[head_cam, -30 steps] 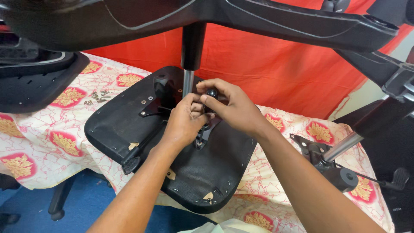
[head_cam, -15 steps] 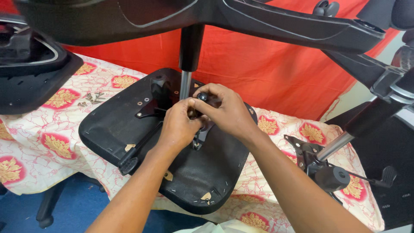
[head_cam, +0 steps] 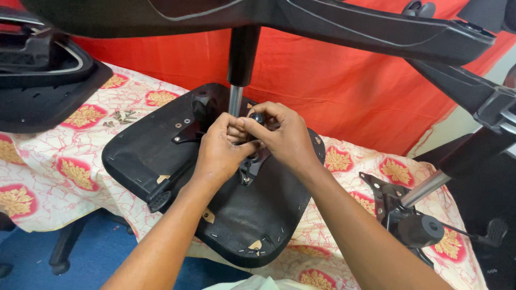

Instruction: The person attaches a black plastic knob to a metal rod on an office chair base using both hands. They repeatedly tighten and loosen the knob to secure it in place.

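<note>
On table's middle: upturned seat pan (head_cam: 161, 145).
Left hand (head_cam: 217, 153): pinching black knob (head_cam: 257, 117).
Right hand (head_cam: 285, 137): gripping same knob.
Far-left edge: loose screws (head_cam: 121, 117).

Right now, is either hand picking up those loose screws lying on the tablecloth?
No: both the left hand and right hand are together at the black knob on the upturned chair seat, away from the screws.

The worktop (head_cam: 64, 177) has a white cloth with red and gold flowers on it. A black chair seat (head_cam: 161, 145) lies upside down in the middle, with little screws (head_cam: 121, 117) just beside it. A metal chair part (head_cam: 400, 207) lies on the right side.
</note>
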